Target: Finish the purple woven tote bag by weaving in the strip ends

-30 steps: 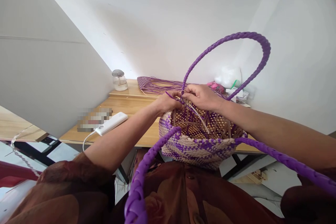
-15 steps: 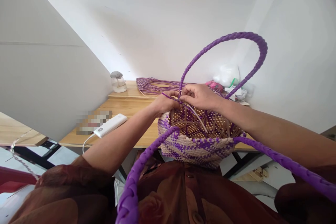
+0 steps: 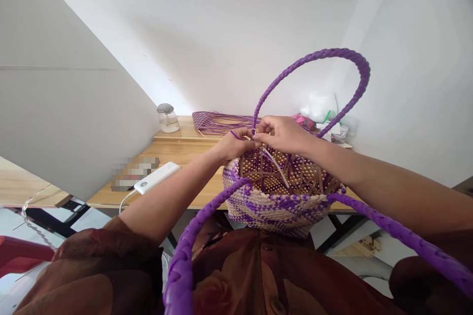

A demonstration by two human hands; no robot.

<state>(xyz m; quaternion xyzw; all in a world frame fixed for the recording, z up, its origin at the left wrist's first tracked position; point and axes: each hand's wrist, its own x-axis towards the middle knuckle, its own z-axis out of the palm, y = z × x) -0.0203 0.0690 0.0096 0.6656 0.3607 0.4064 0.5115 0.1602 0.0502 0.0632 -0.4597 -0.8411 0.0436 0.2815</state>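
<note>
Clock positions refer to the basket rim, with 12 o'clock at the side farthest from the person. The table (image 3: 177,150) extends beyond the basket and toward 9 o'clock. The woven basket (image 3: 277,211), purple and cream, sits at the table's near edge, directly before the person, mouth up. Its visible wall is fully woven, and the near rim appears finished. The near handle (image 3: 178,275) joins the rim at about 8 and 4 o'clock; both joints appear complete. The far handle (image 3: 314,56) arches upright. Its right leg descends near 1 o'clock, where the forearm hides the joint; its condition cannot be confirmed. Its left foot, at 11 o'clock, is the point being worked and appears unfinished. Loose ends inside the basket, including a pale strip (image 3: 277,167) running from the hands toward 5 o'clock, also appear to be outstanding.

Grip: both hands are closed at 11 o'clock, nearly touching. The left hand (image 3: 236,146) pinches the rim beside the handle foot; a short purple end (image 3: 234,135) projects from it toward 10 o'clock. The right hand (image 3: 283,134) has thumb and forefinger together at the same foot, apparently on a thin strand; the exact strand cannot be distinguished.
</note>
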